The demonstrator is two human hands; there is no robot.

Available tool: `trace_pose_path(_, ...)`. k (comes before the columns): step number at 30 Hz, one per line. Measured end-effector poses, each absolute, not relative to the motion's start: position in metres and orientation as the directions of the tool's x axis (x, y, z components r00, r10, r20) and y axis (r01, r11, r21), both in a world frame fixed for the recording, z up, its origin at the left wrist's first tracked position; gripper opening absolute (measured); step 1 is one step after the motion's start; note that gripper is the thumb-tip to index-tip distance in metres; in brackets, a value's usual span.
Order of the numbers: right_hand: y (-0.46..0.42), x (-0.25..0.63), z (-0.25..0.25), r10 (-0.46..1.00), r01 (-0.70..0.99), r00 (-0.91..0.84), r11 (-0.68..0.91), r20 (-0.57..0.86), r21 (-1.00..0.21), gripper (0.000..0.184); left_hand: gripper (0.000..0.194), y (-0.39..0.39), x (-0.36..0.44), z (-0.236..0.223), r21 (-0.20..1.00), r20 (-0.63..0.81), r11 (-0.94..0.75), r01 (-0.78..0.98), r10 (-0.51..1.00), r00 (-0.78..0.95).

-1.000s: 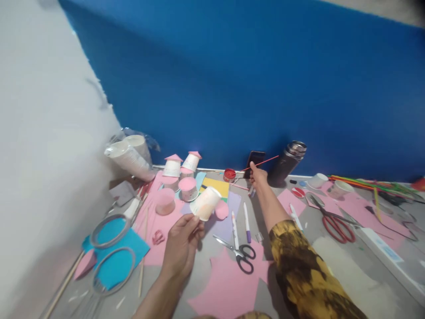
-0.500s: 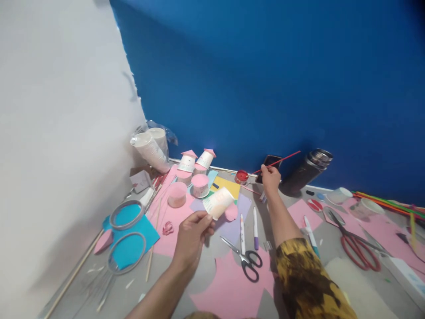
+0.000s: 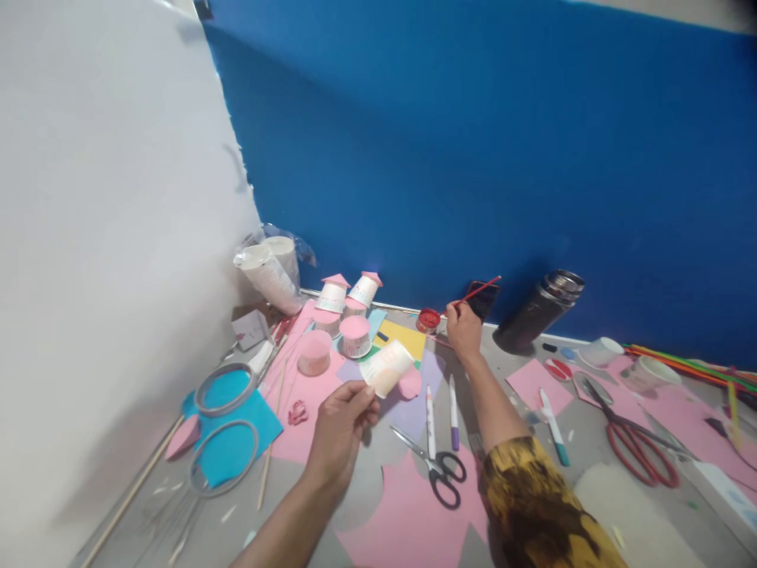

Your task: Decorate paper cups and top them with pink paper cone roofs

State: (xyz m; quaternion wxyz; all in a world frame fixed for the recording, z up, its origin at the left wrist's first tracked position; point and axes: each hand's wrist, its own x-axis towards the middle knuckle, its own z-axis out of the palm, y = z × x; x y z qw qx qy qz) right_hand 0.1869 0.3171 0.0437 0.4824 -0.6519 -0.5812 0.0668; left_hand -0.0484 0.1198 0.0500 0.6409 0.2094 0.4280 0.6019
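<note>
My left hand (image 3: 346, 426) pinches a white paper cup (image 3: 387, 368) by its edge; the cup lies tilted on its side in the air, with faint painted marks on it. A thin red paintbrush (image 3: 478, 290) is gripped in my right hand (image 3: 464, 331), its handle slanting up to the right. The brush's lower end reaches the small pot of red paint (image 3: 428, 320); whether it touches the paint I cannot tell. Left of the held cup stand upturned paper cups with pink tops (image 3: 356, 336), and behind them two with pointed pink roofs (image 3: 332, 293).
Black-handled scissors (image 3: 438, 469) and two markers (image 3: 454, 414) lie before me. A dark flask (image 3: 538, 312) stands by the blue wall near a phone (image 3: 483, 301). At right are red-handled scissors (image 3: 639, 450); at left, grey hoops (image 3: 225, 457) on blue sheets and bagged cups (image 3: 269, 272).
My right hand has moved left with the paintbrush, closer to the red paint pot. My left hand still holds the cup in nearly the same place. The view has tilted slightly.
</note>
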Motion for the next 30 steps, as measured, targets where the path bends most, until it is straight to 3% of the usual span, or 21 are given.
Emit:
trace_pose_path(13,0.31,0.192,0.056,0.838,0.562,0.309,0.221,0.45,-0.797,0.021,0.033,0.12,-0.048,0.051,0.784,-0.295,0.185,-0.592,0.951,-0.094)
trace_pose_path(20,0.243,0.195,0.104,0.814,0.294,0.387,0.336,0.433,-0.895,0.032,0.027,0.121,-0.046,0.057,0.869,-0.251,0.126,-0.478,0.946,-0.207)
trace_pose_path(23,0.187,0.188,0.134,0.813,0.017,0.348,0.493,0.467,-0.87,0.028,0.02,0.12,-0.045,0.077,0.945,-0.146,0.05,-0.324,0.949,-0.28)
trace_pose_path(25,0.152,0.184,0.15,0.779,0.06,0.311,0.556,0.545,-0.829,0.021,0.016,0.12,-0.045,0.095,0.963,-0.059,-0.02,-0.268,0.958,-0.282)
trace_pose_path(30,0.095,0.183,0.17,0.592,0.355,0.247,0.681,0.767,-0.64,0.007,0.014,0.123,-0.041,0.127,0.947,0.281,-0.317,-0.059,0.9,-0.334)
